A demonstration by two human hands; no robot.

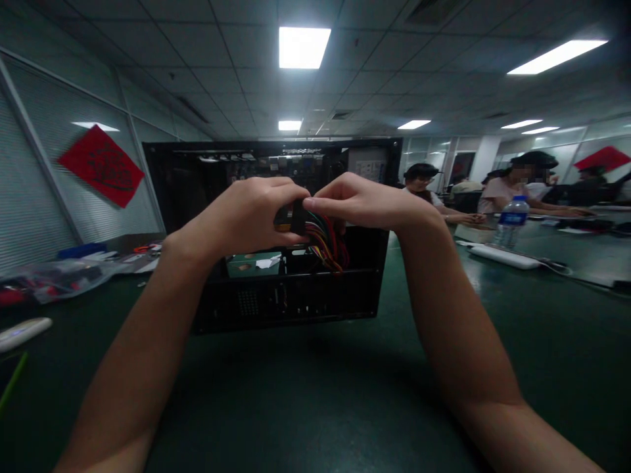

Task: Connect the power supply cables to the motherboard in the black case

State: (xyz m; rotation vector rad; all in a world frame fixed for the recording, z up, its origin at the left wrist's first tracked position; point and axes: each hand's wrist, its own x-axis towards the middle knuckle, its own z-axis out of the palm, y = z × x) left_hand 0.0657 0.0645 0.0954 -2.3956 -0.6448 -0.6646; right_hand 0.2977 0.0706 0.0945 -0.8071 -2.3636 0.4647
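A black computer case (296, 295) stands upright on the table in front of me, its open side facing me. My left hand (256, 213) is closed, thumb below and fingers above, around a small dark part (290, 215) with a yellowish edge at the case opening. My right hand (350, 200) meets it there, its thumb and fingers pinched at the upper end of a bundle of coloured wires (328, 243). The wires bend down into the case. My fingers hide how the wires and the dark part meet. A metal power supply (367, 164) shows at the case's upper right.
On the left of the green table (315, 394) lie a plastic bag (73, 276) and a white device (24, 334). To the right stand a water bottle (513, 220) and a white power strip (503, 256). Several people sit farther back on the right.
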